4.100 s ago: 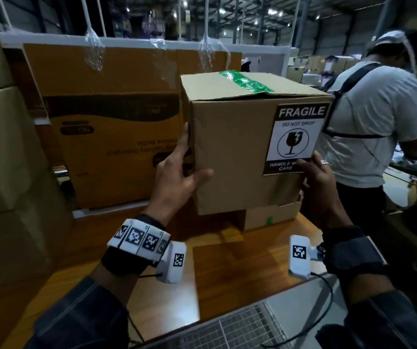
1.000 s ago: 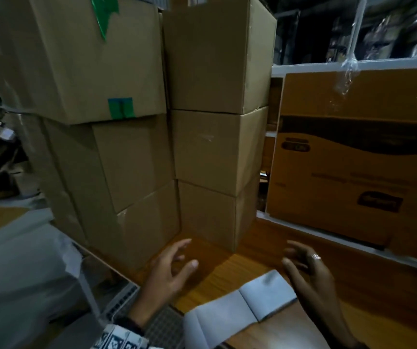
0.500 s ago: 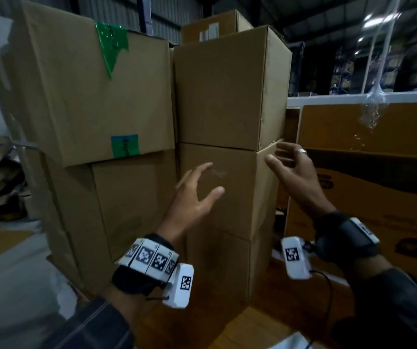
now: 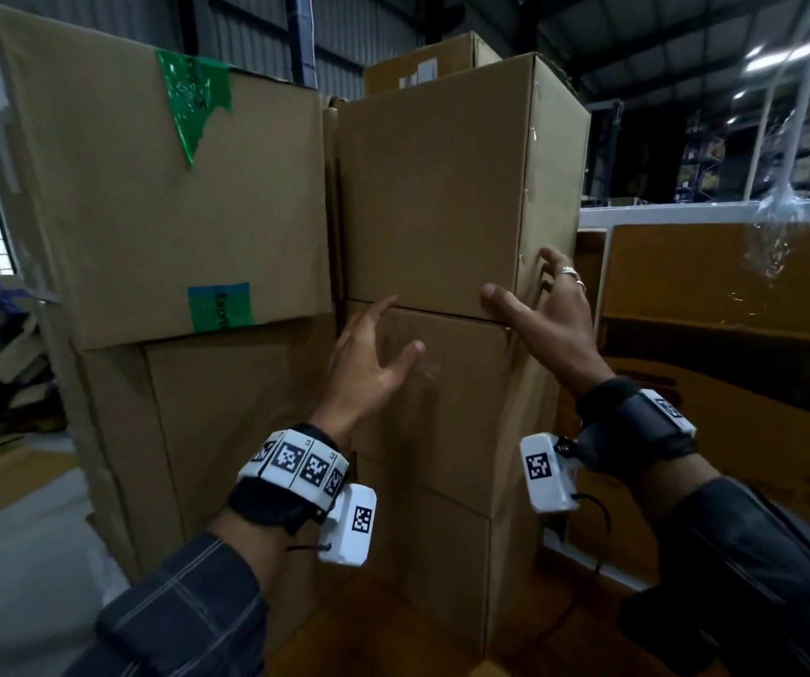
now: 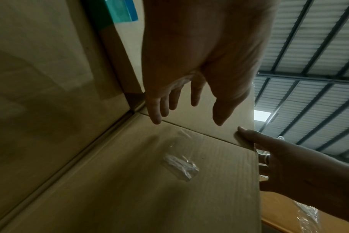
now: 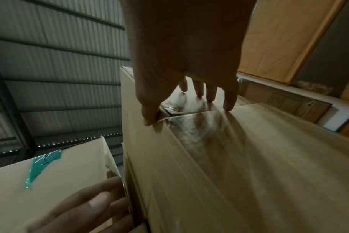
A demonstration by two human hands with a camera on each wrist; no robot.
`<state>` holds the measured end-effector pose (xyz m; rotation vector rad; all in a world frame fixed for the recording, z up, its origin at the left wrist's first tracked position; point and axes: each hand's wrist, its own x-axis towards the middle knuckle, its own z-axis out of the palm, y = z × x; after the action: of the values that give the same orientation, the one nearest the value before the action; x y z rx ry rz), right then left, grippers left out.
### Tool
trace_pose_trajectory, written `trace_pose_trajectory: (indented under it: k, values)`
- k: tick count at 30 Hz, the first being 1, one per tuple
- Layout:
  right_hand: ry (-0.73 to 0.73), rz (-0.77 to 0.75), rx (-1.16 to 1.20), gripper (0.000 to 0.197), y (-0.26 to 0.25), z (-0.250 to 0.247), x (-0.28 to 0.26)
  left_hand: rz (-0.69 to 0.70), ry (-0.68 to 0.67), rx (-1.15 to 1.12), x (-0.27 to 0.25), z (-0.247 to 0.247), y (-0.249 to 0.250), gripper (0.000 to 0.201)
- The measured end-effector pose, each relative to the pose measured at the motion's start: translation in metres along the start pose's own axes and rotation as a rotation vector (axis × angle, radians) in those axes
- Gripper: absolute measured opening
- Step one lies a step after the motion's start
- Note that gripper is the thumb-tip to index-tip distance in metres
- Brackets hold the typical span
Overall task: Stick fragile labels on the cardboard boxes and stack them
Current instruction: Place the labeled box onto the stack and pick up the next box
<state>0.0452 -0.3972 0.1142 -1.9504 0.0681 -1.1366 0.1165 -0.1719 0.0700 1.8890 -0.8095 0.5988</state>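
Cardboard fills most of the view. The biggest piece is the large printed carton [image 4: 730, 364] on the right, standing behind a white rail with some clear plastic wrap hanging over it. On the left stands a tall stack of big boxes [image 4: 158, 212]; its upper one carries a torn strip of green tape [image 4: 193, 95] at the top edge and a small blue-green tape patch [image 4: 220, 307] near the bottom edge.

Between them, in the middle, is a narrower column of three cardboard boxes on the wooden bench [image 4: 393, 642]. The top box [image 4: 432, 188] sits on the middle box [image 4: 442, 393], touching the left stack at its side. No fragile label shows on the faces turned to the camera.

The right hand [image 4: 547, 324] is at the lower right corner of the top box: the thumb presses on the front face just above the seam, and the fingers wrap around onto the side face, so this grip is closed on the corner. A ring is on one finger.

The left hand [image 4: 369, 364] is in front of the middle box, near the seam, with fingers spread and relaxed; this grip is open and holds nothing. Whether the fingertips touch the cardboard, I cannot tell.
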Motion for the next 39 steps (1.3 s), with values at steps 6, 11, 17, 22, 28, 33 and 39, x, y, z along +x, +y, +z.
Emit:
trace_pose_trajectory:
  k: [6, 11, 17, 22, 28, 33, 39]
  values:
    - [0.088, -0.043, 0.041, 0.099, 0.006, -0.008, -0.001, -0.11, -0.066, -0.014, 0.027, -0.004, -0.018, 0.089]
    - [0.12, -0.041, 0.032, 0.097, 0.011, -0.01, -0.005, -0.128, -0.017, -0.04, 0.04, -0.001, -0.024, 0.096]
    - [0.106, -0.038, 0.062, 0.08, 0.006, -0.007, -0.015, -0.109, 0.005, -0.103, 0.037, 0.008, -0.028, 0.101]
    - [0.032, -0.06, 0.212, 0.078, 0.002, -0.018, -0.022, -0.131, 0.073, -0.199, 0.026, 0.015, -0.024, 0.106]
    - [-0.01, -0.118, 0.207, 0.06, -0.018, -0.041, -0.048, -0.088, 0.224, -0.314, 0.022, 0.015, -0.01, 0.083]
    - [0.026, -0.162, 0.14, 0.055, -0.051, -0.068, -0.078, -0.007, 0.263, -0.515, 0.012, 0.015, 0.001, 0.074]
    - [0.118, -0.201, 0.029, 0.055, -0.084, -0.103, -0.127, 0.099, 0.239, -0.686, -0.023, 0.013, 0.035, 0.068]
